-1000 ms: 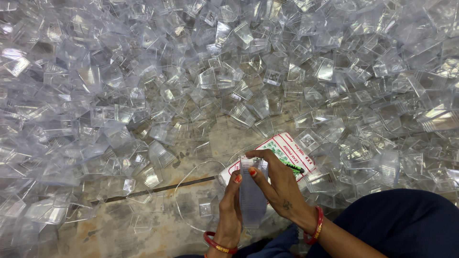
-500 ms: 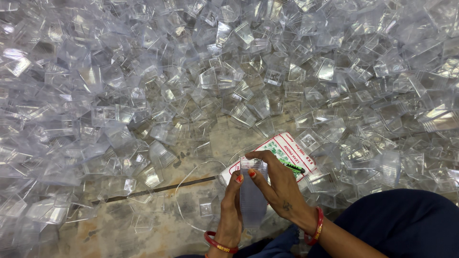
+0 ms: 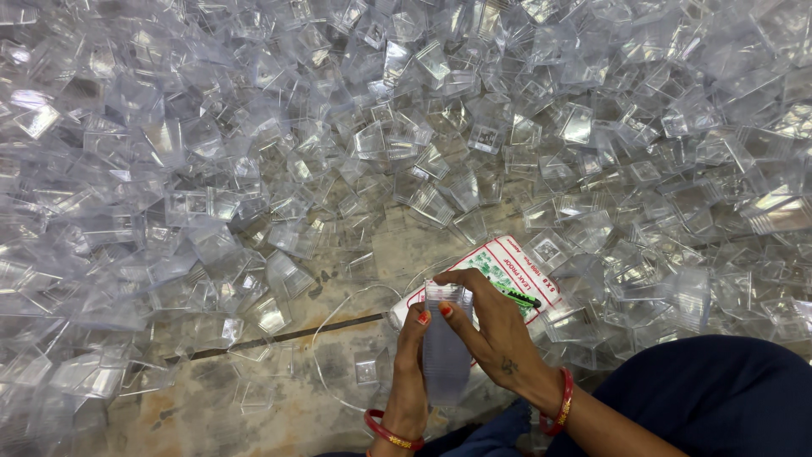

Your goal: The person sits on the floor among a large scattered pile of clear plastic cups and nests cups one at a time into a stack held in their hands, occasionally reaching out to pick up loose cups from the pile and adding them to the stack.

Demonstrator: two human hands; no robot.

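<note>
My left hand (image 3: 408, 368) and my right hand (image 3: 488, 326) together hold a tall stack of clear plastic cups (image 3: 444, 338), nested one inside another, just above my lap. The left hand grips the stack's side; the right hand's fingers press on its top rim. Under the right hand lies a flat white packet with red and green print (image 3: 507, 267). Both wrists carry red bangles.
A deep heap of loose clear plastic cups (image 3: 406, 135) covers the floor on the left, far side and right. A bare patch of stained stone floor (image 3: 279, 398) lies in front of my hands, crossed by a dark seam. My dark blue knee (image 3: 710, 393) is at lower right.
</note>
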